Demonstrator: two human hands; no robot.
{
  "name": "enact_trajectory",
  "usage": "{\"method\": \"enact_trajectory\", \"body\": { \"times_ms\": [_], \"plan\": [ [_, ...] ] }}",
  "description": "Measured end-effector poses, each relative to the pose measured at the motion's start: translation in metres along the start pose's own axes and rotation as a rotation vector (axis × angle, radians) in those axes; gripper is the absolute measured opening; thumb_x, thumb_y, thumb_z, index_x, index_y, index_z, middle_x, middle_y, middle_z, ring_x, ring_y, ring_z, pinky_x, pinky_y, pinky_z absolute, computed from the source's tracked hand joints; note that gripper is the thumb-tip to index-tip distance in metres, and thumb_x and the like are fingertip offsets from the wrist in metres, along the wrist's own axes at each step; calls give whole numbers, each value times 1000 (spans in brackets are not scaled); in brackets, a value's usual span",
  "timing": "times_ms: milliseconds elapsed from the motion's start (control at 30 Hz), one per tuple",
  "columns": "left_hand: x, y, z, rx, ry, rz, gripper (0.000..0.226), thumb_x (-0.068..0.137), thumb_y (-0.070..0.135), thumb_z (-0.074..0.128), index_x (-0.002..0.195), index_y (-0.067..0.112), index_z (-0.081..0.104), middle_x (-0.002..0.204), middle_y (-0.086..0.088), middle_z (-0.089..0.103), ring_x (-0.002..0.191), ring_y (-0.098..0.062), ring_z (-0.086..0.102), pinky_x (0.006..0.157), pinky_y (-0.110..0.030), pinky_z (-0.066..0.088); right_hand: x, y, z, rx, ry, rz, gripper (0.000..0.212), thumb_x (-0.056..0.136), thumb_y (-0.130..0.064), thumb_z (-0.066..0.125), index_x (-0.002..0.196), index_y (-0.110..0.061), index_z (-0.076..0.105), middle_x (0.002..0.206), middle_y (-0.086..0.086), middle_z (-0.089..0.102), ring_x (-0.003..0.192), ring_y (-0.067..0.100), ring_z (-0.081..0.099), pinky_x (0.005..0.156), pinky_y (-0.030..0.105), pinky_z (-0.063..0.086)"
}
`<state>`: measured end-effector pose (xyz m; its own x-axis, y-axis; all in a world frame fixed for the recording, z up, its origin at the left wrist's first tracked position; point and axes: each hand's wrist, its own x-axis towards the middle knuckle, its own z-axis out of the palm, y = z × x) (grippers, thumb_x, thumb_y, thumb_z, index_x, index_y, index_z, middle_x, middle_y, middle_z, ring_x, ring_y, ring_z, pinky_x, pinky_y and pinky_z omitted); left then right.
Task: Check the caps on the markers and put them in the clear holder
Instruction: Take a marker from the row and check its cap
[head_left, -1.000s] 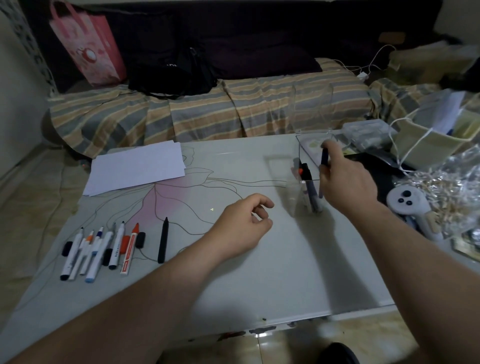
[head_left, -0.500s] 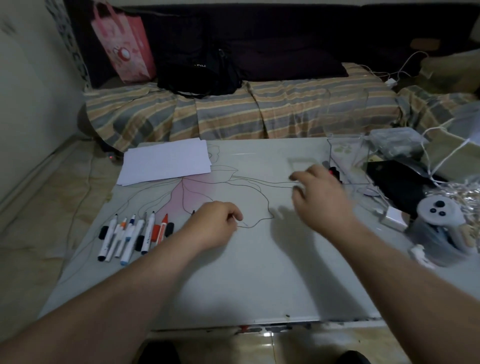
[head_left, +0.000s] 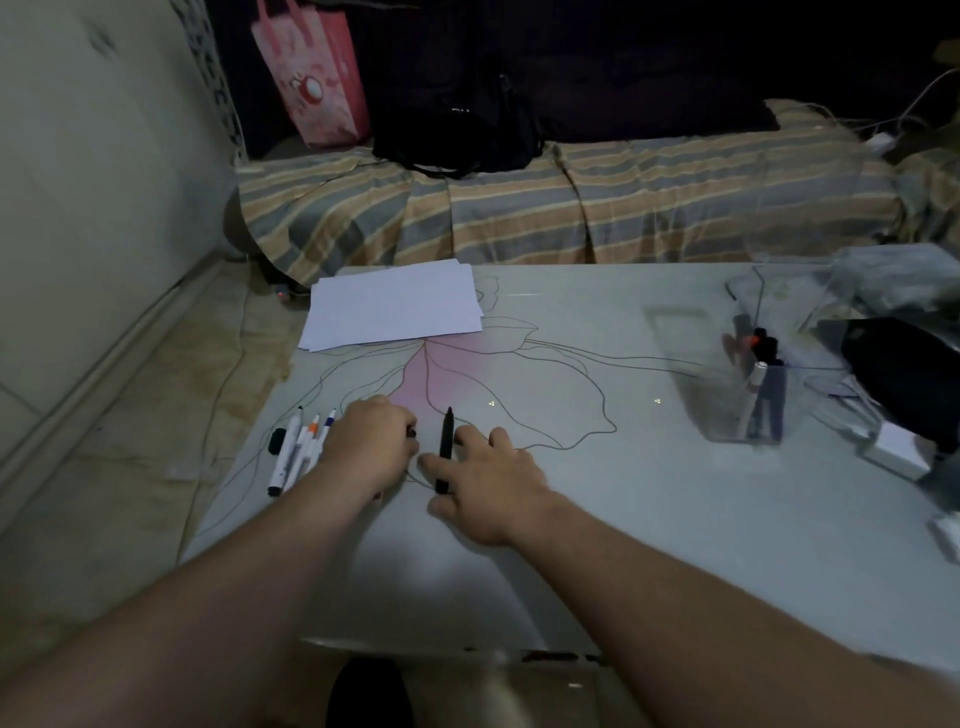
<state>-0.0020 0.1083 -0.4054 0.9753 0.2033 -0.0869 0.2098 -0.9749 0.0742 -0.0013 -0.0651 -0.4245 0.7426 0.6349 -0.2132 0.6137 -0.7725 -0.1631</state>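
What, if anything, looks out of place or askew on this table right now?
Nothing looks spilled or damaged. The black marker lies alone beside the right hand, apart from the row of markers that the left hand partly covers. The markers in the clear holder lean rather than stand straight, which seems normal.

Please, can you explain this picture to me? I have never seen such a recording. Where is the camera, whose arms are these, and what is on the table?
No machine is here. A person wears a camera on the head, so you look down along their own two arms. The left hand is curled over a row of markers on the table; whether it grips one is hidden. The right hand lies with spread fingers beside a black marker, touching it or nearly so, not yet holding it. At the right stands the clear holder, with a few markers already inside. White paper lies farther back.
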Motion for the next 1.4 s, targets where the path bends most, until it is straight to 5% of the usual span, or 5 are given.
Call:
{"method": "enact_trajectory", "body": {
  "times_ms": [333, 567, 767, 1100, 1400],
  "plan": [
    [-2, 42, 1, -150, -168, 87, 30, 84, 24, 76, 114, 24, 76, 113, -2, 75, 107, -22, 68, 93, -28, 54, -22, 48, -24, 67, 73, 251, 31, 96, -3, 46, 126, -5, 54, 116, 20, 56, 103, 40, 62, 76, 39, 46],
    [-15, 54, -7, -648, -110, 116, 24, 80, 14, 82, 95, 32, 76, 90, 17, 75, 78, 4, 69, 65, -1, 42, -55, 86, -31, 450, 129, 396, 38, 87, -11, 58, 119, -16, 39, 103, 16, 64, 90, 36, 62, 75, 41, 54],
    [-25, 73, -12, -878, -227, 246, 28, 80, 2, 82, 92, 26, 76, 100, 6, 80, 92, -5, 75, 95, -23, 56, -80, 109, -33, 558, 133, 421, 50, 84, -17, 57, 132, -26, 44, 103, 10, 67, 84, 30, 67, 75, 42, 59],
    [-33, 90, -25, -761, -134, 286, 14, 89, 17, 68, 94, 30, 65, 84, 5, 69, 54, 0, 60, 46, -6, 39, -99, 122, -47, 487, 287, 321, 34, 98, -19, 47, 130, -27, 54, 97, 4, 63, 89, 26, 56, 73, 34, 43],
    [-29, 92, -28, -688, -72, 241, 17, 81, 33, 80, 95, 36, 71, 75, 16, 63, 59, 8, 57, 55, -9, 41, -99, 121, -53, 271, 444, 211, 23, 98, -50, 50, 117, -45, 62, 86, -10, 53, 88, 17, 56, 75, 37, 52]
  ]
}}
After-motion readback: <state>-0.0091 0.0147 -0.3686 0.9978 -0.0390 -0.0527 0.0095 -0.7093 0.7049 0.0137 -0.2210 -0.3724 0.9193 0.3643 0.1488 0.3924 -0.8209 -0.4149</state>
